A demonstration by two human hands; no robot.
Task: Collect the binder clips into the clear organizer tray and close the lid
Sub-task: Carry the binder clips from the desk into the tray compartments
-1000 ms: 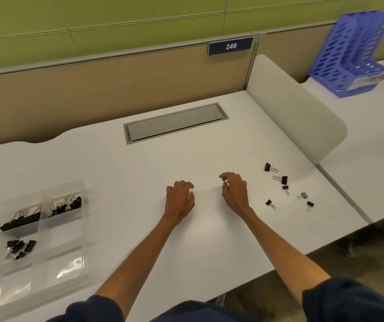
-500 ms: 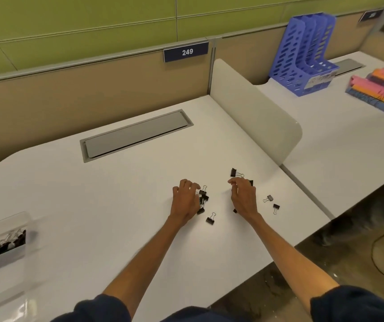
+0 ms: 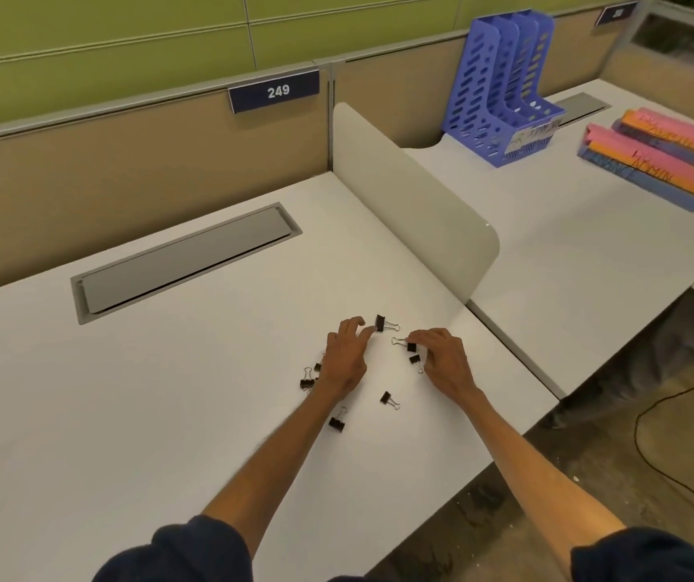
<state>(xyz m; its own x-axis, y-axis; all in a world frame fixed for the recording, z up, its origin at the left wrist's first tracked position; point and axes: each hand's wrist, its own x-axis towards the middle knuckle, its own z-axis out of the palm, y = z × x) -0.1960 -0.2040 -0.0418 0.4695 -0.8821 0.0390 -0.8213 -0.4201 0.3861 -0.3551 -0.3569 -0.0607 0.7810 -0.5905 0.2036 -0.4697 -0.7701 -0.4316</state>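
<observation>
We look down on a white bench [image 3: 169, 392] set against a tan partition [image 3: 127, 161] with a 249 plate [image 3: 274, 91], green wall [image 3: 85, 27] above. A grey cable hatch [image 3: 186, 258] lies by the far edge and a pale divider [image 3: 421, 212] stands along the right edge. The next desk [image 3: 567, 245] carries a blue file rack [image 3: 505, 86] and stacked folders [image 3: 651, 157].

We judge the gathering step is in hand: the binder clips [image 3: 386, 399] lie scattered near the bench's right edge. The left hand [image 3: 345, 359] has its fingers spread wide, one tip at an upright clip [image 3: 380, 323]. The right hand [image 3: 442, 359] curls its fingers down over a second clip [image 3: 411, 346], and we cannot tell whether it is pinched. We see no clear organizer tray, only a blur at the left edge. Next we would expect the clips to be raked together, gripped and carried to it
</observation>
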